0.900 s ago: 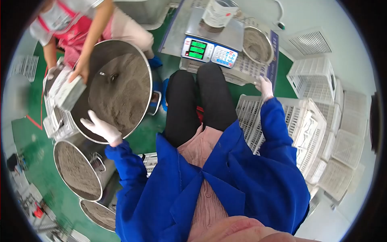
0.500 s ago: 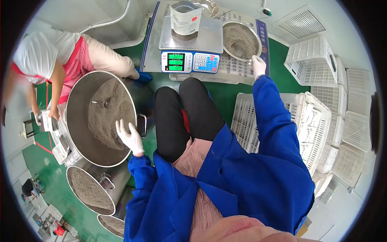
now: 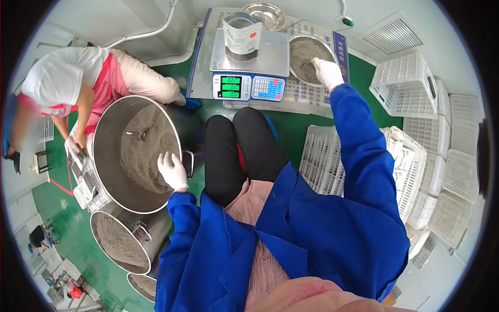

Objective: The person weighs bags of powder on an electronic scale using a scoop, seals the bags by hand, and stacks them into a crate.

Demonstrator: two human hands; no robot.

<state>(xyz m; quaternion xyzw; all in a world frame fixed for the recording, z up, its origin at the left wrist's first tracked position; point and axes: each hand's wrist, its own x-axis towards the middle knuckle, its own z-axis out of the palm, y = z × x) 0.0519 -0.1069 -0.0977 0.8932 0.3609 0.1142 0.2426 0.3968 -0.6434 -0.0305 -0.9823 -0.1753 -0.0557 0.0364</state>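
Observation:
My left hand (image 3: 172, 171), in a white glove, hovers over the near rim of a large steel pot (image 3: 106, 166); its fingers are spread with nothing in them. A metal scoop (image 3: 144, 133) lies in the pot's grey-brown granular material (image 3: 150, 156). In another white glove, my right hand (image 3: 328, 74) reaches over the rim of a steel bowl (image 3: 332, 52), fingers together at the same sort of material (image 3: 306, 51). Whatever those fingertips hold is hidden. Left of the bowl, an open stand-up pouch (image 3: 242, 39) stands upright on a digital scale (image 3: 249, 87) with lit green displays.
A co-worker (image 3: 78, 83) in a red apron bends beyond the big pot. Two more filled pots (image 3: 119, 242) stand nearer me on the left. White plastic crates (image 3: 405, 86) are stacked at right. An empty steel bowl (image 3: 265, 15) sits behind the scale.
My right hand has moved from the bowl's rim inward over its contents. My left hand stays open above the pot. The co-worker's hands have shifted toward the pot.

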